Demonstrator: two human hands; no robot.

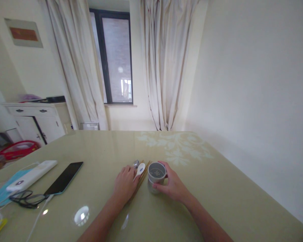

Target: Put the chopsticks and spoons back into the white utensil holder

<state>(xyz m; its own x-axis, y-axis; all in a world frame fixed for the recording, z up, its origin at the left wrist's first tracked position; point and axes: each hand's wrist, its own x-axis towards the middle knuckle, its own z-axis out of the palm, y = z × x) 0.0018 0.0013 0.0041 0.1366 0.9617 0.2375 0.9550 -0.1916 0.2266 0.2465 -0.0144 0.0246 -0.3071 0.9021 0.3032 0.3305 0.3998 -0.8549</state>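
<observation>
My right hand (173, 185) is wrapped around a small grey cylindrical holder (156, 178) with holes in its bottom, standing upright on the table (217, 188). My left hand (125, 185) lies over a bundle of brown chopsticks (142, 178), a white spoon (140, 169) and a metal spoon (135, 163), its fingers curled on the white spoon's handle. The utensils lie just left of the holder.
A black phone (65, 177), a white power bank (31, 175) with a cable, black glasses (27, 199) and a blue face mask (0, 193) lie at the table's left. A white wall runs along the right; a white cabinet (37, 121) stands back left.
</observation>
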